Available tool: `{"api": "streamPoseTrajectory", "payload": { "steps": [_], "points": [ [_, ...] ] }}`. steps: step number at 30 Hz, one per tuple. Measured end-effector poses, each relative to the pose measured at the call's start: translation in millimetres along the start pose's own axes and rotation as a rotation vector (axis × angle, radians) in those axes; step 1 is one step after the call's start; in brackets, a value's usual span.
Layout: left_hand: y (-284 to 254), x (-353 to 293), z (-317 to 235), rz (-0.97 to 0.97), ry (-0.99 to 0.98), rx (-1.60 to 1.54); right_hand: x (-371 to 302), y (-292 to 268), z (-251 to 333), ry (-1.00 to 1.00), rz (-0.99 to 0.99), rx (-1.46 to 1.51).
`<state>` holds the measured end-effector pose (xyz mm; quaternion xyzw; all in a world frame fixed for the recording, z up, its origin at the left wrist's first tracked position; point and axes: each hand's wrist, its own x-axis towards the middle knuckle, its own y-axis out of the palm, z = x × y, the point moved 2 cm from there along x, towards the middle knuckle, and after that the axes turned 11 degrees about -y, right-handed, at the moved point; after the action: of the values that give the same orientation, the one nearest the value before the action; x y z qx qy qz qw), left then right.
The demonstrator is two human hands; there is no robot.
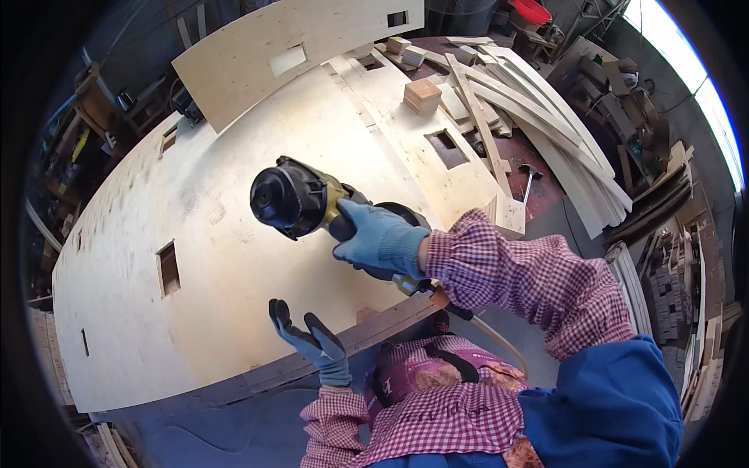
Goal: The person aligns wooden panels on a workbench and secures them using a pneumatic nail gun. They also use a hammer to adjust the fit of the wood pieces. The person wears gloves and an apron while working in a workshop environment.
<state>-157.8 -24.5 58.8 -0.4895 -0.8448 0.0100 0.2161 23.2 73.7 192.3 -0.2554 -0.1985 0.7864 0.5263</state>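
My right hand [382,238], in a blue knit glove, is closed round the handle of a black and yellow air nail gun [287,199]. The tool is lifted over a large pale plywood sheet [242,312], its round black end toward the upper left. An air hose [499,341] runs from its handle end down past my body. By the sheet's near edge, my gloved left hand [314,343] is raised with thumb and fingers apart, holding nothing. The tool's nose is hidden from this view.
A second plywood panel [234,74] with cut-outs lies tilted across the far edge. Small wood blocks [422,95] sit on the right part of the surface, near a square hole. Farther right are a hammer [531,178] and long wooden strips [546,117].
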Motion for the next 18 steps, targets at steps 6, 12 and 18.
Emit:
{"api": "streamPoseTrajectory", "payload": {
  "steps": [6, 12, 18],
  "points": [
    [-96, -31, 4, -0.159, -0.27, 0.195, 113, 158, 64, -0.32, 0.248, -0.244],
    [-77, -30, -27, -0.044, -0.088, 0.328, 74, 145, 83, -0.954, 0.066, -0.146],
    [-77, -31, -59, -0.007, 0.047, 0.583, -46, -26, -48, -0.899, -0.585, -0.113]
  ]
}}
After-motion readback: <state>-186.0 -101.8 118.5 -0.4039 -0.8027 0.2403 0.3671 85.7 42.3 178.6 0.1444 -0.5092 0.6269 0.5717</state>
